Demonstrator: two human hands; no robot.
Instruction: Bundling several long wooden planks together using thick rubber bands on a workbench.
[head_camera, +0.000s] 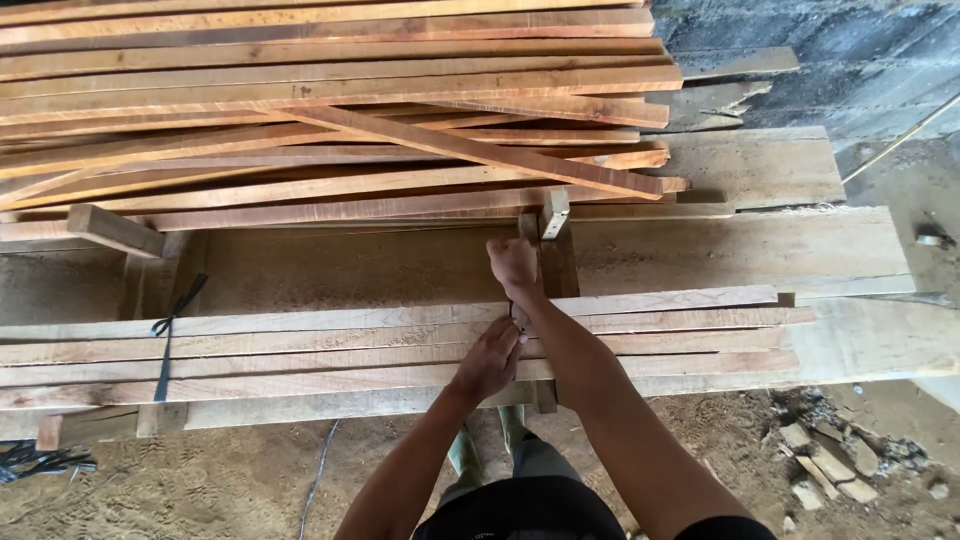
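**Tying off a bundle of slats with dark strap**

Both hands work at the middle of a bundle of long pale-brown sawn wooden slats (640, 335) lying flat across rough timber supports. Right hand (514, 266) is fisted shut on the far side of the bundle, apparently pulling a thin dark binding strap (514, 312) that shows only as a short dark strip between the 2 hands. Left hand (488, 360) is curled closed on top of the slats at the near side, pinching the same strap; exact finger grip is hidden.

A matching dark strap, already tied, (166, 340) wraps the bundle near its left end. A big loose stack of reddish-brown wooden boards (330, 110) sits behind, well apart from the hands.

To do it well, judging from this: keep slat edges flush, hold tension with the far fist while the near hand locks the knot, and keep the strap square across the slats, not slanted.
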